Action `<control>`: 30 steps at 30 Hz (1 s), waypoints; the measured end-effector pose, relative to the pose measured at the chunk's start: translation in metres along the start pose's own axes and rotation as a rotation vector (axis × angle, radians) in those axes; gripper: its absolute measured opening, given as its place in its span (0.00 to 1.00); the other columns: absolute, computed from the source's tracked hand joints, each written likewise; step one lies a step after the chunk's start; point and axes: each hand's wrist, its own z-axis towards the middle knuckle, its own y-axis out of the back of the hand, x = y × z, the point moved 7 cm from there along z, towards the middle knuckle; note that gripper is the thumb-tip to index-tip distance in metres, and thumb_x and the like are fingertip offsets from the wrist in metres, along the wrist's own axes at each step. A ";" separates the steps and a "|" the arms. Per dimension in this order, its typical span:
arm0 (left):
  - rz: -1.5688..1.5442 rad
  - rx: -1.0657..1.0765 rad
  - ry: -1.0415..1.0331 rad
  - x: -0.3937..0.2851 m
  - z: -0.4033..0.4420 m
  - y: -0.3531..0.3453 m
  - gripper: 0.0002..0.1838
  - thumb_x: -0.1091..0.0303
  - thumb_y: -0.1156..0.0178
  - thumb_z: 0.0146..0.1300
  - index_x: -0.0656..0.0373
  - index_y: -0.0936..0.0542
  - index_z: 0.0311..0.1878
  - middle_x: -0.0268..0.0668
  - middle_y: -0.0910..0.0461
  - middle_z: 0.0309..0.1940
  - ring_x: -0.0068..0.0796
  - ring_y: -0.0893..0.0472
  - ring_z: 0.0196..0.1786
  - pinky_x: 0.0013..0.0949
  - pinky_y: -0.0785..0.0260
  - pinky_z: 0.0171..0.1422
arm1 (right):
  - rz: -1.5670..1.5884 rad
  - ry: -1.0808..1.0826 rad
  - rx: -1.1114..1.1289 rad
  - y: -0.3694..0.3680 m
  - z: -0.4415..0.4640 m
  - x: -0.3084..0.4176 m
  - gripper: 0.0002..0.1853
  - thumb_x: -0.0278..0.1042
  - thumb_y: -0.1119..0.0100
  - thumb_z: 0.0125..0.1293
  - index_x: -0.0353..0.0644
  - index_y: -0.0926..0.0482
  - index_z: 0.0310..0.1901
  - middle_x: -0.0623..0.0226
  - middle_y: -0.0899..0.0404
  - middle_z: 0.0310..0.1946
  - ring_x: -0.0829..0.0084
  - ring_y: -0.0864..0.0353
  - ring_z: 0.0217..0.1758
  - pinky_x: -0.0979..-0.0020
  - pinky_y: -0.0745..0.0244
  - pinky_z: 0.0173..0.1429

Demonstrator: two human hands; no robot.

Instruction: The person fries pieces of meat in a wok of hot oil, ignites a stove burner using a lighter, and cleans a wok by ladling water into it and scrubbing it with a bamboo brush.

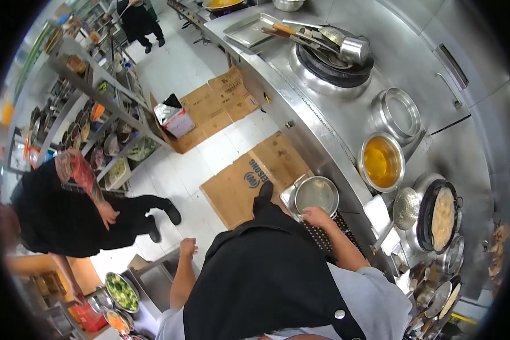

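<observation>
A busy commercial kitchen bends in the fisheye view, its white tile floor (221, 147) running between a long stainless-steel cooking counter (345, 126) on the right and metal shelving (76, 76) crowded with ingredients on the left. A co-worker (79, 209) in black stands below the shelving, and a second person (139, 25) stands farther off at the top.

The wearer's black apron (266, 277) fills the lower middle. A printed cardboard sheet (283, 156) lies flat ahead; beyond it, a white-and-red tin (181, 123) stands on another cardboard sheet (221, 105). On the counter, a black wok (425, 221) holds something flat and pale, with a perforated skimmer (406, 208) beside it. Near them sits a steel bowl (402, 164) of amber liquid. At lower left is a steel bowl (136, 300) of chopped greens.

Smaller, the round metal pot (335, 198) sits low against the counter's front, next to the printed cardboard. The right hand (317, 218) is at its near rim; whether it grips or touches the pot, I cannot tell. The left hand (188, 247) is out to the side, fingers partly curled; I cannot tell how tightly they close.
</observation>
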 end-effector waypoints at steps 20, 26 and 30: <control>1.204 0.065 -0.984 -0.296 0.077 -0.085 0.14 0.59 0.45 0.68 0.57 0.14 0.37 0.50 0.15 0.35 0.51 0.14 0.41 0.51 0.22 0.48 | 0.228 0.175 -0.425 0.287 0.223 0.097 0.23 0.42 0.35 0.69 0.38 0.18 0.60 0.52 0.12 0.42 0.60 0.12 0.43 0.63 0.20 0.52; 0.212 0.175 -0.136 -0.393 0.129 -0.082 0.10 0.63 0.33 0.65 0.59 0.20 0.41 0.36 0.18 0.34 0.35 0.17 0.31 0.46 0.22 0.38 | 0.307 -0.049 -0.462 0.272 0.183 0.053 0.24 0.43 0.35 0.68 0.35 0.18 0.60 0.48 0.12 0.44 0.57 0.13 0.49 0.61 0.21 0.56; 0.284 0.086 -0.472 -0.543 0.129 -0.101 0.08 0.63 0.37 0.68 0.58 0.18 0.40 0.33 0.20 0.29 0.28 0.21 0.27 0.38 0.25 0.32 | 0.381 -0.097 -0.569 0.258 0.187 0.027 0.24 0.42 0.36 0.69 0.34 0.18 0.60 0.51 0.12 0.41 0.63 0.14 0.45 0.63 0.21 0.53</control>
